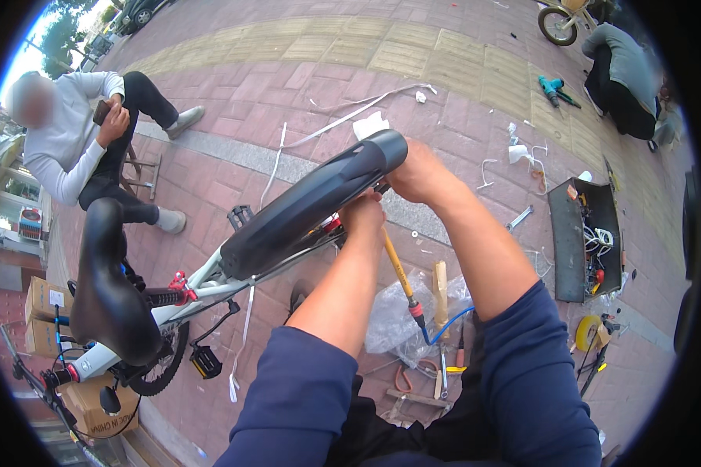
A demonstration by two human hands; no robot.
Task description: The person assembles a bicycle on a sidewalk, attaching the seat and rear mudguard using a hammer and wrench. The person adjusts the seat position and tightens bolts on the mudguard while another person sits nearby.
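A bicycle with a pale frame leans across the left, its black rear fender (319, 204) angled up toward my hands. Beneath the fender's end, my left hand (362, 213) is closed with its fingers curled round something I cannot make out. My right hand (417, 174) is pressed close beside the fender tip, its fingers mostly hidden. Between the hands a small dark part shows. A yellow air hose (398, 268) hangs from just below my hands to a red and black coupling (416, 309), where a blue hose (449, 327) joins.
An open metal toolbox (557, 249) lies at right, near a wrench (519, 218) and yellow tape roll (588, 333). Clear plastic (389, 315) and hand tools lie before me. A seated person (66, 128) is at left; another crouches (625, 70) far right near a teal drill (551, 87).
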